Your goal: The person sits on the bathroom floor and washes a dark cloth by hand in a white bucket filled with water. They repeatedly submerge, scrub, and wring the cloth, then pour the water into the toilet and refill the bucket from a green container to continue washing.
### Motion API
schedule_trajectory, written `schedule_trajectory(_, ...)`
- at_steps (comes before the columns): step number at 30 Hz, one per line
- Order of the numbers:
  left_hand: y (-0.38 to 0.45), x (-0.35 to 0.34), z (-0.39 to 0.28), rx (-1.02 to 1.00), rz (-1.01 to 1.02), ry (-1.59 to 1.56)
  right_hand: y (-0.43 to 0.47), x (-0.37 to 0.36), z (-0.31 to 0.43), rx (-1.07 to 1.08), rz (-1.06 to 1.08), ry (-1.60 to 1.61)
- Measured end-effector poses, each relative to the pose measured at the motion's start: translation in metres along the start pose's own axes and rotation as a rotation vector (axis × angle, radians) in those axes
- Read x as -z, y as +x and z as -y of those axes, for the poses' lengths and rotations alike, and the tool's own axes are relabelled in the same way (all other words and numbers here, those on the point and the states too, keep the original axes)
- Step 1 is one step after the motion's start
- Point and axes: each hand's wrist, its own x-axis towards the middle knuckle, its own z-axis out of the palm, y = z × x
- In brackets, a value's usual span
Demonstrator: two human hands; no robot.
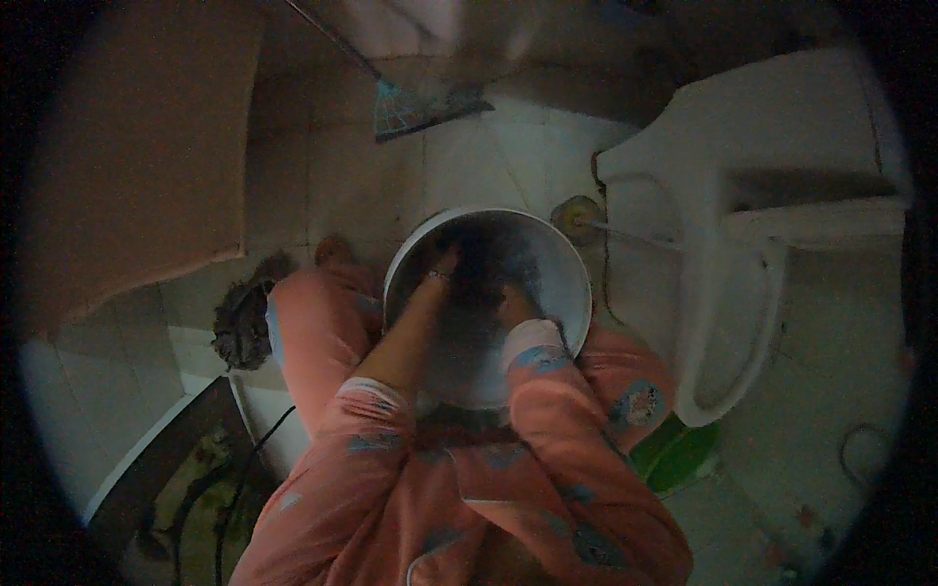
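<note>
A round, light-rimmed basin (pixel 584 293) stands between my knees, with both of my hands down inside it. Dark material (pixel 480 253), perhaps wet cloth, lies in the basin; the dim picture does not settle what it is. My left hand (pixel 445 262) reaches to the upper left part of the dark material, a band around its wrist. Lower and to the right, my right hand (pixel 511 299) touches or nears the same material, its sleeve cuff at the basin's wall. The fingers of both hands are lost in shadow.
A toilet (pixel 722 293) stands at the right, with a green object (pixel 674 450) below it and a toilet brush (pixel 579 218) beside it. A broom or squeegee (pixel 425 113) rests on the tiled floor ahead. At left are a hanging brown panel (pixel 146 146) and a dark bundle (pixel 242 322).
</note>
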Motion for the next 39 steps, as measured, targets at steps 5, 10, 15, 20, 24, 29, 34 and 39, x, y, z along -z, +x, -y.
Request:
schedule_trajectory(5, 0.008, 0.007, -0.006, 0.154, 0.222, -0.24, -0.009, 0.023, 0.113, 0.025, 0.239, 0.02)
schedule_trajectory(10, -0.007, 0.033, -0.001, 0.359, 0.408, -0.684, -0.093, 0.028, 0.223, 0.184, 0.287, -0.207)
schedule_trajectory(15, -0.029, 0.036, -0.018, 0.387, 0.465, -0.809, -0.109, 0.01, 0.217, 0.235, -0.039, -0.135)
schedule_trajectory(20, -0.038, 0.024, -0.075, 0.301, 0.384, -0.696, 0.012, 0.004, 0.107, 0.296, -0.488, -0.228)
schedule_trajectory(24, -0.039, 0.018, -0.089, 0.216, 0.282, -0.552, 0.03, -0.022, 0.02, 0.206, -0.399, -0.27)
schedule_trajectory(29, -0.025, 0.005, -0.059, 0.044, 0.181, -0.374, -0.007, -0.015, 0.025, -0.123, 0.027, 0.079)
schedule_trajectory(34, -0.008, 0.002, -0.02, 0.142, 0.229, -0.358, -0.045, 0.011, 0.13, -0.339, 0.127, 0.174)
schedule_trajectory(39, -0.008, 0.011, 0.007, 0.304, 0.392, -0.728, -0.094, 0.021, 0.194, -0.011, 0.196, -0.034)
